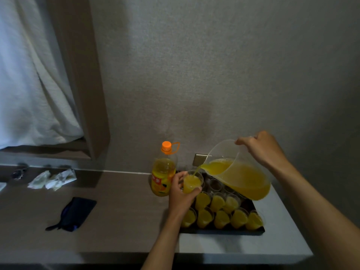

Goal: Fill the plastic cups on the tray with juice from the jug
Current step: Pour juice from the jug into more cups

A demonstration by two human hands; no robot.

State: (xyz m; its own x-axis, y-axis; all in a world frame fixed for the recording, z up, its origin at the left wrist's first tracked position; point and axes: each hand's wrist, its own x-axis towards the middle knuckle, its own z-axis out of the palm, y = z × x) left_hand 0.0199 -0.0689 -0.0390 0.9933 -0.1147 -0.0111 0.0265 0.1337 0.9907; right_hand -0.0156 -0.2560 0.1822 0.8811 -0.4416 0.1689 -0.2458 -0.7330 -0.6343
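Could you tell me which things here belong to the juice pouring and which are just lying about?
In the job: jug, held cup, tray, filled cups, empty cups, left hand, right hand.

Lying about: dark pouch, crumpled wrappers, juice bottle.

Juice (243, 176) yellow-orange; bottle cap (166, 145) orange; tray (222, 230) black.

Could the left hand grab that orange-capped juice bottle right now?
Probably not yet: the left hand is gripping the cup being filled. The bottle stands just beside it with nothing between, so once the cup is set down, likely yes.
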